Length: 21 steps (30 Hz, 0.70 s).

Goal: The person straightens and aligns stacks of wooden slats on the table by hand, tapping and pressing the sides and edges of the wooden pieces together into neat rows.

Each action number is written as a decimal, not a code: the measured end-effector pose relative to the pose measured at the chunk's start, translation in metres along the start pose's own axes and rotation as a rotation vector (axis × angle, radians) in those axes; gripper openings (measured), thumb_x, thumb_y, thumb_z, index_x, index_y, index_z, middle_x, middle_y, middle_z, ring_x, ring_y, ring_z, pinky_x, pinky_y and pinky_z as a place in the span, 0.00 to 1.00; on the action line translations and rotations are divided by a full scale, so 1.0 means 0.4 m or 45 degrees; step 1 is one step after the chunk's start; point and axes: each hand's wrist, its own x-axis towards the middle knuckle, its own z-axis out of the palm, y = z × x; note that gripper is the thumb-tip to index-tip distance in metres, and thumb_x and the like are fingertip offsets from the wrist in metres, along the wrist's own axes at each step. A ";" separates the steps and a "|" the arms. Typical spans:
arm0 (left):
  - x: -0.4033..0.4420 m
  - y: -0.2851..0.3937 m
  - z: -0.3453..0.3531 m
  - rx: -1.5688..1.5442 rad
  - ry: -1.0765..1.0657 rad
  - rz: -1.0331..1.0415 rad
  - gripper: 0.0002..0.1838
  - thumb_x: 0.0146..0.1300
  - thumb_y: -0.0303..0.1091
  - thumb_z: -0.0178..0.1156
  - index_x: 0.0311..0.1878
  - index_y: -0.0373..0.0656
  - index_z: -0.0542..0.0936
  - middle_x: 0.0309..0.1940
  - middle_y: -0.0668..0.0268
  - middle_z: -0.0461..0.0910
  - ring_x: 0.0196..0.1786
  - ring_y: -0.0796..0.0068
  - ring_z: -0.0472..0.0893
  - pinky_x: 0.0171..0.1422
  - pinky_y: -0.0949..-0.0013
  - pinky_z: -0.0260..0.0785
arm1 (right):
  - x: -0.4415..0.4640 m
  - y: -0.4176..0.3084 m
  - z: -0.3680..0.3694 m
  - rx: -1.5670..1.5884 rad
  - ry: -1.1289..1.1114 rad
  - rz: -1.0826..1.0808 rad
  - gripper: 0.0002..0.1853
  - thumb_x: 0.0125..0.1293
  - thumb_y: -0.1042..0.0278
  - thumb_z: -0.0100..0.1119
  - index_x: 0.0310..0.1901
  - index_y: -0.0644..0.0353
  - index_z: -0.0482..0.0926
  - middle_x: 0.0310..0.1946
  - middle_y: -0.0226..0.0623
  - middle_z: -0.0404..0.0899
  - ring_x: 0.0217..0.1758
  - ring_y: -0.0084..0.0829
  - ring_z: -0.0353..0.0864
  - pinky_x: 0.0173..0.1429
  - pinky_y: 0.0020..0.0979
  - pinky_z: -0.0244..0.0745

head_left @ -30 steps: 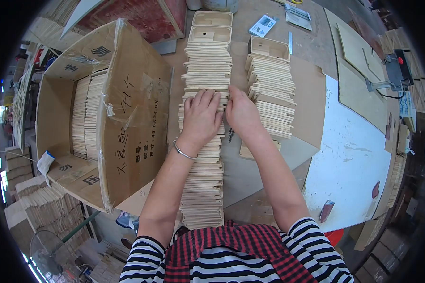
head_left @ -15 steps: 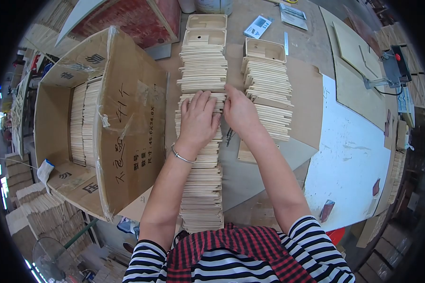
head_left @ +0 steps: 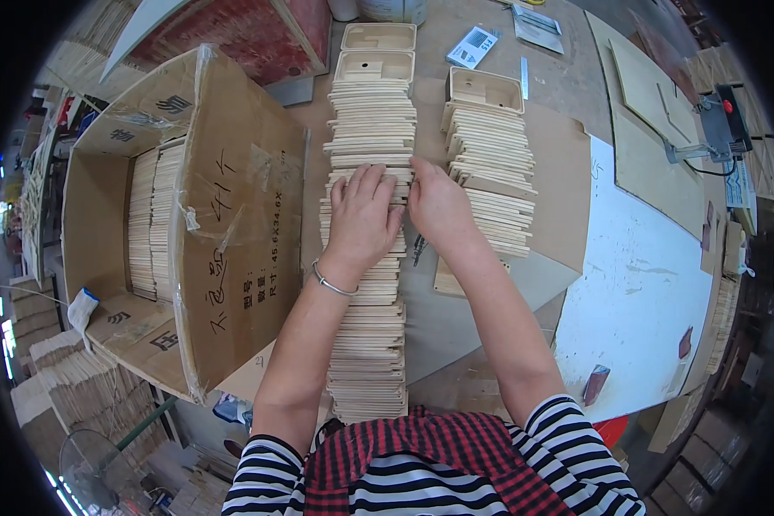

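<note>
A long row of thin wooden trays (head_left: pixel 368 327), stood on edge and packed face to face, runs up the table in front of me. My left hand (head_left: pixel 363 219) lies across the top of this row, fingers a little apart and bent over the edges, thumb out to the right. Against the row's right side, my right hand (head_left: pixel 439 202) is curled with its fingers together; its index finger touches the tray edges, and whatever its other fingertips hold is hidden. Two trays at the far end show hollow faces, the nearer being a tray with a dark hole (head_left: pixel 374 67).
A second, shorter tray row (head_left: pixel 490 163) stands to the right, with a hollow tray (head_left: pixel 485 89) at its far end. On the left, an open cardboard box (head_left: pixel 241 232) holds more stacked wood. A small printed box (head_left: pixel 471 46) and a metal ruler (head_left: pixel 525 77) lie beyond.
Both hands stay at nearly the same spot on the row. The view has shifted very slightly.
</note>
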 end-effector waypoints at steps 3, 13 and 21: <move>0.004 0.001 -0.003 0.008 0.010 0.012 0.24 0.57 0.36 0.63 0.57 0.40 0.74 0.62 0.56 0.69 0.69 0.55 0.65 0.70 0.45 0.52 | -0.011 -0.013 -0.010 -0.022 0.029 0.031 0.18 0.64 0.73 0.51 0.56 0.62 0.74 0.45 0.49 0.81 0.43 0.50 0.82 0.46 0.45 0.79; 0.028 0.013 -0.010 0.002 0.058 -0.009 0.27 0.56 0.33 0.63 0.61 0.39 0.72 0.62 0.56 0.69 0.67 0.55 0.66 0.71 0.52 0.52 | -0.013 -0.017 -0.020 -0.050 -0.040 0.056 0.18 0.64 0.72 0.51 0.57 0.61 0.73 0.44 0.49 0.81 0.42 0.50 0.82 0.46 0.45 0.79; 0.032 -0.007 0.016 0.031 0.083 0.037 0.29 0.56 0.35 0.62 0.62 0.38 0.70 0.59 0.57 0.69 0.65 0.57 0.66 0.69 0.51 0.54 | 0.026 -0.009 -0.030 -0.006 0.084 -0.007 0.18 0.63 0.73 0.51 0.56 0.61 0.73 0.47 0.49 0.77 0.44 0.51 0.81 0.47 0.46 0.78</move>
